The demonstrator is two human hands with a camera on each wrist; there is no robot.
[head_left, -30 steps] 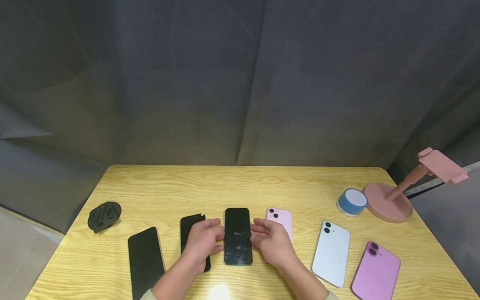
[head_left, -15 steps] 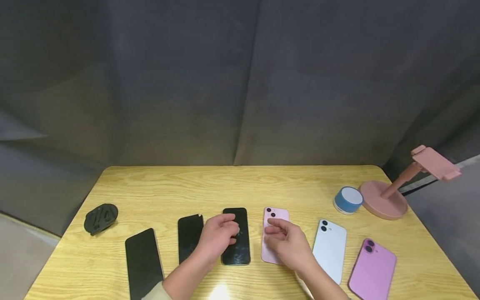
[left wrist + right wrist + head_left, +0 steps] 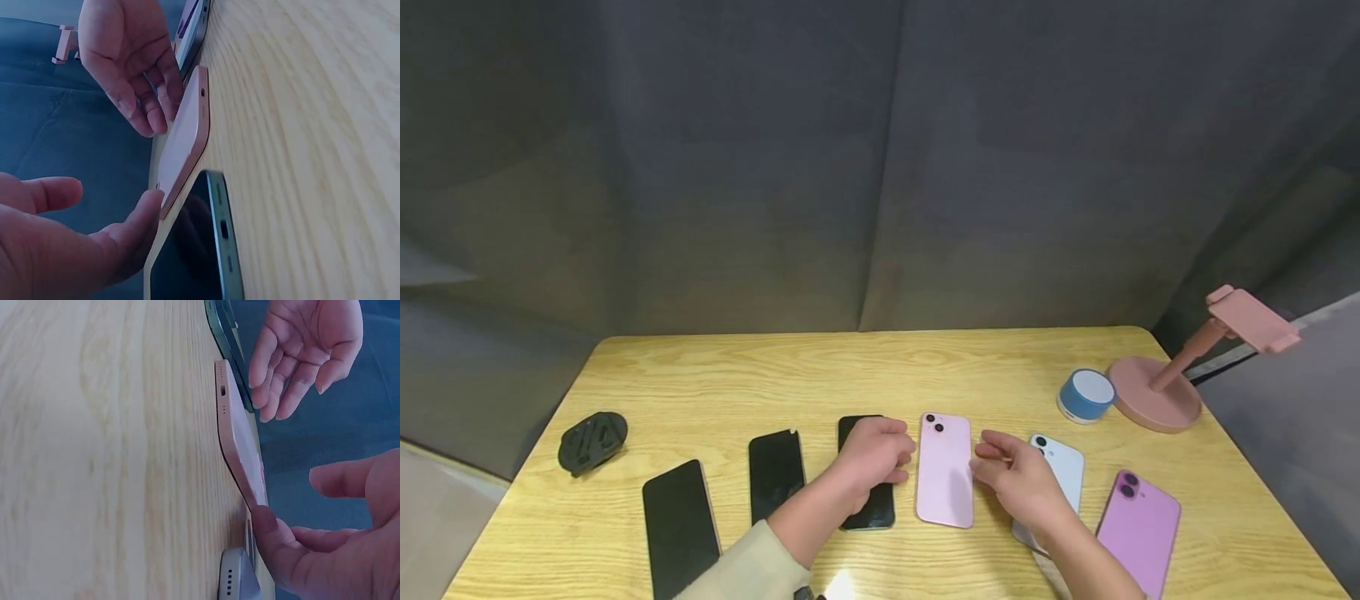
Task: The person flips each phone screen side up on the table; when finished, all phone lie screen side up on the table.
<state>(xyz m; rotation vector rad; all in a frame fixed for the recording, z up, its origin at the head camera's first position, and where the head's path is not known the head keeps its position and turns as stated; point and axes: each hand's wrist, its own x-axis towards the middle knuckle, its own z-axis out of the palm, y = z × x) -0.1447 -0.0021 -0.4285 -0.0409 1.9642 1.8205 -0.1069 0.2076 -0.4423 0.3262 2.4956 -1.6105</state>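
Note:
A light pink phone (image 3: 943, 479) lies back up on the table, its camera end away from me. My left hand (image 3: 874, 460) is on its left side, above a black-screened phone (image 3: 877, 510) that it partly covers. On the right side, my right hand (image 3: 1021, 477) partly hides a white phone (image 3: 1063, 462). Both hands have relaxed, slightly bent fingers and hold nothing. In the left wrist view, left fingers (image 3: 140, 228) are by the pink phone's edge. The right wrist view shows a right fingertip (image 3: 264, 519) at its other edge; I cannot tell whether either touches.
Two more black-screened phones, one at far left (image 3: 681, 529) and one nearer (image 3: 777, 475), lie on the wooden table (image 3: 820, 375). A black oval object (image 3: 592, 442) is further left. A purple phone (image 3: 1142, 529), blue-and-white cylinder (image 3: 1086, 396) and pink stand (image 3: 1157, 396) are at right.
Both hands have moved right, from either side of the middle black-screened phone to either side of the light pink phone. The phones stay in place; the head view has shifted slightly.

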